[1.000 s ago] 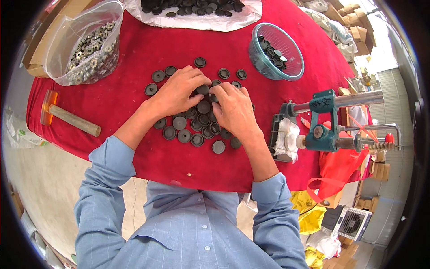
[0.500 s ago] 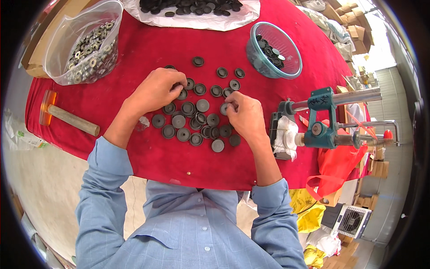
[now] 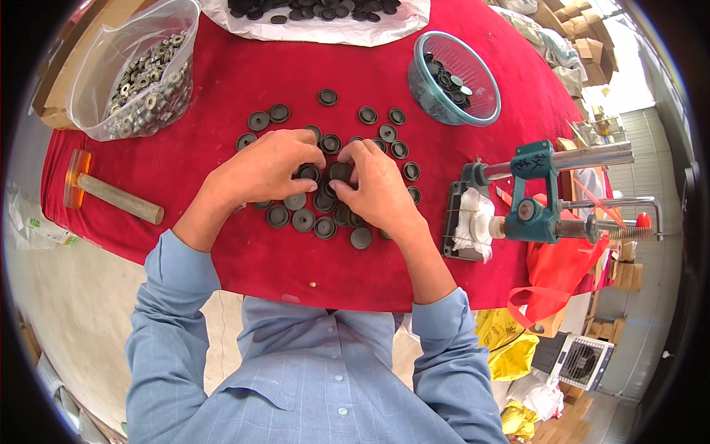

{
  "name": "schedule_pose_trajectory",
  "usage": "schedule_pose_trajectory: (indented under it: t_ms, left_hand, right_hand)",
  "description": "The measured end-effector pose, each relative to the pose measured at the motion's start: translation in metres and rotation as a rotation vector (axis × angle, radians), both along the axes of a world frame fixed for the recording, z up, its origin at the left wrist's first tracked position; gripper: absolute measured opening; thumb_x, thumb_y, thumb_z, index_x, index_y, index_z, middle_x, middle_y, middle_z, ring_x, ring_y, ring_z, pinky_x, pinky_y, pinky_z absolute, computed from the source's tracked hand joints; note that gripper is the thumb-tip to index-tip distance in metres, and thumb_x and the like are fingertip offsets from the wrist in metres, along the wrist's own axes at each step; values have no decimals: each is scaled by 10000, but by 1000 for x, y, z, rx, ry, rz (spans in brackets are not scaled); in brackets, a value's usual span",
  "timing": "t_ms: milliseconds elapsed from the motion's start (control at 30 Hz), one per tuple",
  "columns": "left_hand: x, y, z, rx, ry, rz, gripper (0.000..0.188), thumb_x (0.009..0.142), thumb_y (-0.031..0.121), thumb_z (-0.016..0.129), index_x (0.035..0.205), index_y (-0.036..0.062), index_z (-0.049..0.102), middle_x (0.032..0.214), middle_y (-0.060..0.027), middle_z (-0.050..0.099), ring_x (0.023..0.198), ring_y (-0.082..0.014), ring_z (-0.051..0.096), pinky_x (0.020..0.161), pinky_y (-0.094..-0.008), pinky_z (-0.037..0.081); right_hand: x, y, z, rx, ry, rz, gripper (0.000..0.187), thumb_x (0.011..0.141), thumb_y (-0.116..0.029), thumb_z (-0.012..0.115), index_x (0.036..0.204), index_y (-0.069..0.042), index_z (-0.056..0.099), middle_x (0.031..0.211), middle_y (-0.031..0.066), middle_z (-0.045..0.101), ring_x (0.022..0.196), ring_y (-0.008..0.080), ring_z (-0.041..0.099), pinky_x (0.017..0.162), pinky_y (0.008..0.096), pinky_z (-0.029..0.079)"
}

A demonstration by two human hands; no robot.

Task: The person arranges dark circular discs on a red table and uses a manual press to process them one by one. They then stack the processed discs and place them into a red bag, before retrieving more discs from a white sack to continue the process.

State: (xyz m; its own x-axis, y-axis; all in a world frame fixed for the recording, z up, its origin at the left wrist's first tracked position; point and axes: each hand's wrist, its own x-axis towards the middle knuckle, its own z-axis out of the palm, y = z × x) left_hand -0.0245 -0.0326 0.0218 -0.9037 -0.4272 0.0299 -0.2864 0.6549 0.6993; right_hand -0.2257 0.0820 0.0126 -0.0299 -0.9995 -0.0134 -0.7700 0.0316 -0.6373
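Observation:
Many round dark-grey rubber caps [image 3: 278, 216] lie loosely spread and partly stacked on a red cloth. Over the middle of this group, my left hand [image 3: 279, 169] has its fingers curled against a cap [image 3: 309, 172]. Just right of it, my right hand [image 3: 376, 185] pinches another dark cap [image 3: 340, 172] between thumb and fingers. The two hands are close together, and several caps beneath them are partly hidden. Single caps lie around the hands, among them one [image 3: 258, 120] at the upper left and one [image 3: 411, 171] at the right.
A clear bag of metal bearings [image 3: 151, 100] stands far left, with a wooden-handled hammer [image 3: 118, 198] below it. A blue-rimmed bowl of caps [image 3: 494, 103] is at the upper right. The green hand press [image 3: 532, 194] occupies the right edge; a white sheet [image 3: 325, 33] bears more caps at the back.
Both hands have come together over the pile, the left moving right and down, the right moving left. Caps at the upper left and right now lie uncovered, some shifted outward.

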Motion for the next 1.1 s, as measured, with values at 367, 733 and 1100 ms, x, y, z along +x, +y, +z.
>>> schedule_pose_trajectory:
  t_ms: [367,733,1100]
  left_hand:
    - [9,-17,-7,190,115,56,199,863,50,778,1048,-13,743,839,-67,711,735,-137,667,675,-306,546]
    - [13,-25,-7,310,153,181,165,932,43,726,1080,-29,713,837,-17,685,732,-62,612,648,-250,509]
    - [41,-10,21,252,165,412,188,919,14,717,1102,-30,713,868,7,690,745,-43,595,667,-230,495]
  right_hand:
    - [-11,14,11,59,-273,-98,227,838,-44,810,1022,-5,685,868,103,684,728,206,661,699,351,551]
    - [-14,19,2,-104,-112,-100,244,864,-120,799,1076,-31,717,957,133,701,806,282,711,737,411,573]
    - [-6,20,2,-75,30,-8,301,826,-157,827,1095,-48,747,983,139,668,857,331,718,783,453,583]
